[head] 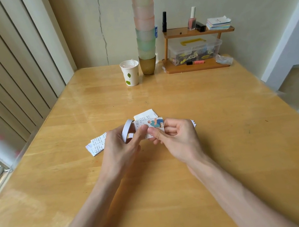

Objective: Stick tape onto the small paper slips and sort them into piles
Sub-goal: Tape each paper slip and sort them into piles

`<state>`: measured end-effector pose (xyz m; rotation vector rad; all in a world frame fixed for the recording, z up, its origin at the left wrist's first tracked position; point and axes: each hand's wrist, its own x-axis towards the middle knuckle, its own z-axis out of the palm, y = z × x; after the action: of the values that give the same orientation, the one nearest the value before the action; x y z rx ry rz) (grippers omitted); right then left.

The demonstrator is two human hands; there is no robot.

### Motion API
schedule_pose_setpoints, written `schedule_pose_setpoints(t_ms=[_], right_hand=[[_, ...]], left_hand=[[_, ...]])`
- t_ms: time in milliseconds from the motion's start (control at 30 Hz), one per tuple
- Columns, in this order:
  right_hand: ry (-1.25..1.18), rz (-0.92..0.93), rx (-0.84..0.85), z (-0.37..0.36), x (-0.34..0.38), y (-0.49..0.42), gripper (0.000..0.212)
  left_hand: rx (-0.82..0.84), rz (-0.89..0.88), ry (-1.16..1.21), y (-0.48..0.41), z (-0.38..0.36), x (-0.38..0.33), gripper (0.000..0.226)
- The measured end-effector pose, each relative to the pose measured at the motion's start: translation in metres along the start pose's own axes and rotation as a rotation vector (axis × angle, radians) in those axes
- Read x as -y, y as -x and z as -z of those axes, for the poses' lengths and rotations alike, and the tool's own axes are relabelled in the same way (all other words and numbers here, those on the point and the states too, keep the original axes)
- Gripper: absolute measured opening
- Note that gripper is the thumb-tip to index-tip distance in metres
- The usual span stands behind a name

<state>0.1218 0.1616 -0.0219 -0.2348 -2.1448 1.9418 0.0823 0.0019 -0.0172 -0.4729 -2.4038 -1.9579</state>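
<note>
Wooden table [161, 95] | left fingers [140, 133] grip tape roll [126, 130] | slip [152, 123] pinched in right fingers [155, 132]

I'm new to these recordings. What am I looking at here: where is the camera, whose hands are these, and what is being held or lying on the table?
There is no machine here: a person works with two bare hands. The single picture comes from a camera worn on the person's head, looking forward and down, so both arms enter from the bottom edge. The left hand grips a white tape roll, and its thumb also touches the printed paper slip that the right hand pinches. Both are held over the wooden table. One pile of slips lies left of the hands, and another pile lies behind them. A white paper edge also shows past the right hand. At the far end stand a paper cup, a tall stack of cups and a small wooden shelf.
</note>
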Motion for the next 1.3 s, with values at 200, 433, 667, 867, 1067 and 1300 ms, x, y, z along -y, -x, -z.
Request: schedule_pose_setpoints(t_ms=[200,433,667,867,1067,1300], right_hand=[[-0.014,-0.008,-0.011,0.0014,-0.0022,-0.0012,0.026],[-0.045,-0.001,0.017,0.0027,-0.0016,-0.0003,0.021],[-0.038,0.022,-0.045,0.0023,-0.0061,-0.0028,0.025],[-0.058,0.033,-0.050,0.0007,-0.0044,-0.0009,0.016],[-0.081,0.014,-0.039,0.0015,-0.0048,-0.0026,0.013],[-0.057,0.121,-0.150,-0.0009,-0.0050,-0.0044,0.006]], left_hand=[[-0.011,0.002,-0.039,-0.0001,0.0019,0.0011,0.032],[-0.018,0.006,-0.026,0.0011,0.0022,0.0001,0.027],[0.027,0.004,-0.057,0.0014,0.0008,0.0006,0.035],[0.023,0.034,-0.093,0.0027,0.0019,-0.0007,0.036],[-0.009,0.052,-0.032,0.0012,0.0031,-0.0010,0.037],[-0.009,0.027,-0.014,0.0022,0.0023,0.0000,0.042]])
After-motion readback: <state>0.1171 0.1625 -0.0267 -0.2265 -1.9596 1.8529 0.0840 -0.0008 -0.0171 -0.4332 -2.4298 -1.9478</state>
